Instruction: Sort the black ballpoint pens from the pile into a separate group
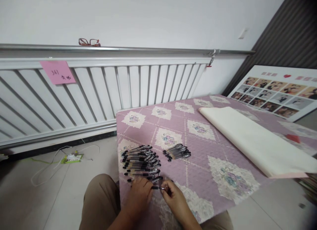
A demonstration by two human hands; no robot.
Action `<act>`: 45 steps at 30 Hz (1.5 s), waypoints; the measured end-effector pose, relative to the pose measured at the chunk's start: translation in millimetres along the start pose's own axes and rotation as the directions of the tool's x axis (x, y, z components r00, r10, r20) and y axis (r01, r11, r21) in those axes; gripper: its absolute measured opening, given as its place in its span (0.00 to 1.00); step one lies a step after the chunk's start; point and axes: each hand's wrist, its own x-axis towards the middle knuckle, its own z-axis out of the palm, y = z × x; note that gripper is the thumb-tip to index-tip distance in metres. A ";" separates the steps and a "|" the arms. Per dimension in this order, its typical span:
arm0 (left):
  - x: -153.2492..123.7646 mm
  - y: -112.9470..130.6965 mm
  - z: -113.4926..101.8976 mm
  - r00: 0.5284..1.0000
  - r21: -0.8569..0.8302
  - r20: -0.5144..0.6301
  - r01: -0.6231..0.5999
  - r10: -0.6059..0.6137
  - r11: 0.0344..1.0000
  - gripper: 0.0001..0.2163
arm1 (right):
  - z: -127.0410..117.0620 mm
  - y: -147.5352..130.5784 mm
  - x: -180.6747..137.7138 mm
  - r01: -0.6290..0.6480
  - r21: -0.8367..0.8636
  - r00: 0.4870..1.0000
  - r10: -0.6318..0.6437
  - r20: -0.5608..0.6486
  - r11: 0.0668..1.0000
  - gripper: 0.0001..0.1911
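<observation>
Left grip (139, 193) and right grip (174, 196) bracket a held pen (155, 187).

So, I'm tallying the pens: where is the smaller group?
In the head view, the smaller group lies on the tablecloth, right of the larger pile, beyond the right hand.

1. Tablecloth (195, 177): mauve, with cream diamonds of blue-and-purple flowers.
2. Pens (142, 165) on the tablecloth: black ends, paler barrels.
3. Note (58, 69) left of the tablecloth: pink, dark writing.
4. Radiator (135, 86) behind the tablecloth: white.
</observation>
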 end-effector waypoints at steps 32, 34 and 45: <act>7.2 10.2 4.0 0.982 0.110 0.135 -0.148 0.132 0.983 0.05 | -2.8 -4.8 -2.5 0.053 -0.054 0.997 -0.050 0.055 0.997 0.06; 7.1 9.4 5.0 0.983 0.121 0.127 -0.151 0.135 0.981 0.05 | -3.5 -5.5 -2.5 0.036 -0.035 0.998 -0.034 0.057 0.999 0.06; 6.4 10.0 2.6 0.992 0.096 0.081 -0.104 0.097 0.990 0.04 | -4.2 -3.4 -3.8 0.061 -0.035 0.997 -0.059 0.043 0.998 0.07</act>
